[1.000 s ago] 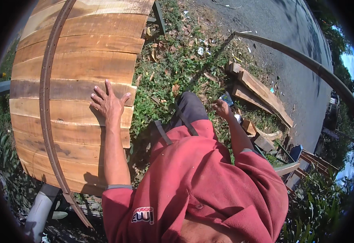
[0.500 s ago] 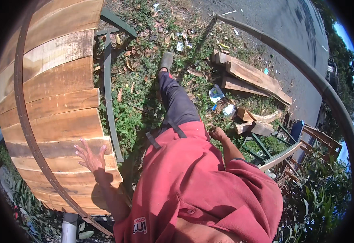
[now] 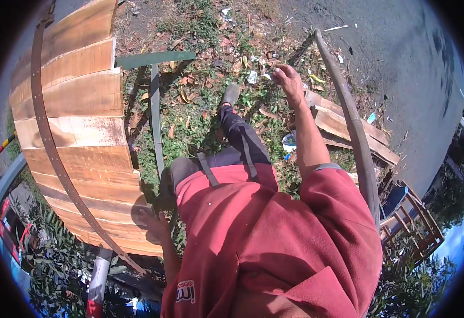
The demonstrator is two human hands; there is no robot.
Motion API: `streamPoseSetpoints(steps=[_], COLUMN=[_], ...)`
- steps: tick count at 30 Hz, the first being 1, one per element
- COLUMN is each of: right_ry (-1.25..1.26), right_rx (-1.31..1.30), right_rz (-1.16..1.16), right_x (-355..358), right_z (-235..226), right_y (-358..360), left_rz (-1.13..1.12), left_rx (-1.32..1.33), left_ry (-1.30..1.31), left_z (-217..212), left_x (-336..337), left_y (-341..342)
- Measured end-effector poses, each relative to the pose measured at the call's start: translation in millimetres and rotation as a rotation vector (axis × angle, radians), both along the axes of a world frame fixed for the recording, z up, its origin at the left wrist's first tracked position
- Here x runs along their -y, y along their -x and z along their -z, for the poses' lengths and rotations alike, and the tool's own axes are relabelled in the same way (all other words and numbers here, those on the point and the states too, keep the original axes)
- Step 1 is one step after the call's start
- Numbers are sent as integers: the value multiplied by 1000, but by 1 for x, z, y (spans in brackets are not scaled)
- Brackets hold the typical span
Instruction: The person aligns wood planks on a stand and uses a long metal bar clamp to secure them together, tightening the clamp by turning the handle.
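My left hand (image 3: 156,224) is at the near right edge of a large panel of light wooden slats (image 3: 83,160), partly in shadow. Its fingers are spread and hold nothing; whether they touch the slats I cannot tell. A brown metal strap (image 3: 51,140) dotted with fasteners runs along the panel. Out ahead at the end of a stretched arm, my right hand (image 3: 289,85) hangs over littered ground, its fingers loosely bent and nothing visible in them. Beneath that forearm lie rough wooden planks (image 3: 343,121).
A long curved grey pole (image 3: 353,124) arches along my right side, with asphalt (image 3: 401,69) beyond. Green metal legs (image 3: 156,116) stick out from the panel. A wooden frame (image 3: 415,220) stands at the lower right among leaves. A red-and-white post (image 3: 99,278) rises at lower left.
My right hand has swung forward and up from beside my hip. The left has drawn back toward me, from over the slats to their edge. The whole view has shifted, and my legs have moved.
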State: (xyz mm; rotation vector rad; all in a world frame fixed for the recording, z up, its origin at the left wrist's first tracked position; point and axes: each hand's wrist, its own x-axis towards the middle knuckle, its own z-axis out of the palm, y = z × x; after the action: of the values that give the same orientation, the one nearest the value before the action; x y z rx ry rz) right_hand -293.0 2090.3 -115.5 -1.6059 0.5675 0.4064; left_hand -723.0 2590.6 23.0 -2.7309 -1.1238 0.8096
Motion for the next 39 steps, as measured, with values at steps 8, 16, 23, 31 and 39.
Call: streamPoseSetpoints(steps=[8,16,23,31,39], right_ry=[82,572,426,-215,68], right_rx=[-351,-192,-207,-532,-651], right_rz=[-87,-738,-564,-276,-280], right_x=[46,87,65,-88,-218], right_z=[70,123,75,173,432], right_y=[63,151,68,70,340], left_rz=[-33,98,304,339,583], left_rx=[255,480,257,602,626], left_ry=[241,387,62,207,81], left_z=[-23,22,24,65,82], left_x=[26,17,33,-53,-87], left_y=[-223,-264,-260,-282,-263])
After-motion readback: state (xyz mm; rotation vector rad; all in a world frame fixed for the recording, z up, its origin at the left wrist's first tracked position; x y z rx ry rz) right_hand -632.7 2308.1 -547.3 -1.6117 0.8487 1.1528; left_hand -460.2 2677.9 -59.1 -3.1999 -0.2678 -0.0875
